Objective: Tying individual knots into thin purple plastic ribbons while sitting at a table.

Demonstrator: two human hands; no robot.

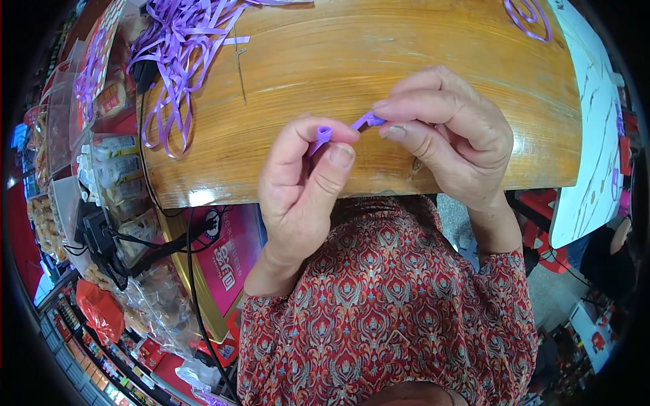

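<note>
Above the near part of the wooden table (311,61), my left hand (301,176) pinches a small purple ribbon roll (323,135) between thumb and index finger. The roll's coiled open end points upward. To its right, my right hand (450,128) pinches a folded piece of purple ribbon (369,121) with thumb and fingertips. This piece reaches toward my left fingertip; whether it joins the roll is hidden by the fingers. A big tangle of purple ribbon (183,40) lies at the table's far left. Beside it rests a thin twisted wire (240,64).
A loose purple ribbon loop (531,20) lies at the far right corner. Beyond the right edge stands a white marbled table (579,162). Packaged goods (118,169), a black cable (193,284) and a pink printed box (233,260) crowd the left side.
</note>
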